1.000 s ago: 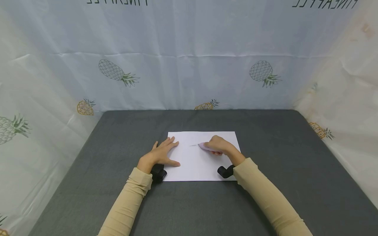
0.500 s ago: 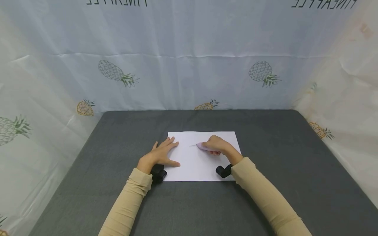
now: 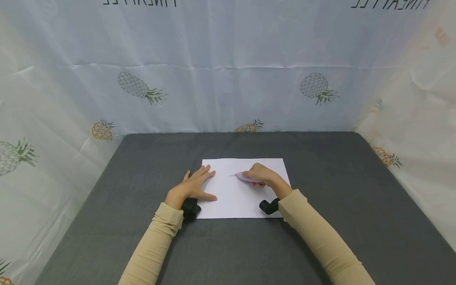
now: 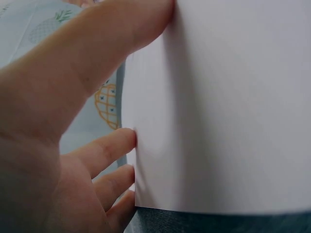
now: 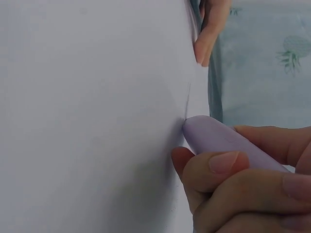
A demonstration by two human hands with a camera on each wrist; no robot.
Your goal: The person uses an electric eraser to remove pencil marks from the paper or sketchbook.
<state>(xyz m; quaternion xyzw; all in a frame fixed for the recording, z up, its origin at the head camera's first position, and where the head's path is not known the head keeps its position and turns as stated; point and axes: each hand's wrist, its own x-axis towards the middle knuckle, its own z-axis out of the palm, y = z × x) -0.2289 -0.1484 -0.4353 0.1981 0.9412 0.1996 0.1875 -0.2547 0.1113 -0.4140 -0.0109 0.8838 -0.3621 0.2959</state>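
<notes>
Lilac tool (image 3: 243, 177): where?

Head: over white paper (image 3: 235, 200) on the dark gray bench (image 3: 228, 251), tip by a faint line (image 3: 232, 175). Right grip (image 3: 262, 174) holds it; left grip (image 3: 194, 187) spread wide on the paper. Pineapple-print cloth (image 3: 228, 91) behind and both sides.

Left wrist?

Close-up: fingertips (image 4: 128, 139) at the paper's edge.

Right wrist?

Fingers (image 5: 221, 170) curled round the tool, clearer than head view. Line's crisper too.
</notes>
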